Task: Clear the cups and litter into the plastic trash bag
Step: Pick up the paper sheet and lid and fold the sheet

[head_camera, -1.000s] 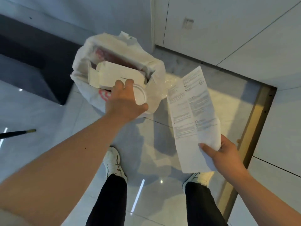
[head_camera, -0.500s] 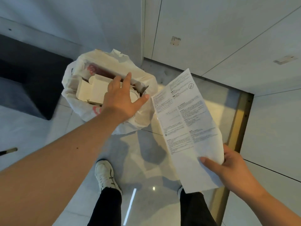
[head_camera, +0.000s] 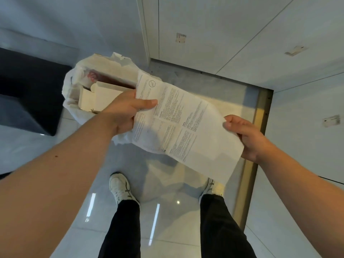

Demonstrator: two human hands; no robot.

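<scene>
A white plastic trash bag (head_camera: 74, 90) stands open on the floor at upper left, holding a white cardboard box (head_camera: 96, 98) and something red. A printed paper sheet (head_camera: 186, 127) is stretched between both hands, its upper end over the bag's right side. My left hand (head_camera: 126, 112) grips the sheet's upper left edge, thumb on top. My right hand (head_camera: 243, 135) pinches the sheet's right edge. The cup seen earlier is hidden.
A dark block (head_camera: 28, 90) sits on the floor left of the bag. White cabinet panels (head_camera: 223, 34) rise behind and to the right, with a brass floor strip (head_camera: 256, 127) along them. My two white shoes (head_camera: 121, 189) stand on glossy tiles below the sheet.
My left hand left the bag's contents and took hold of the sheet's upper edge. The sheet tilted over toward the bag, now held by both hands.
</scene>
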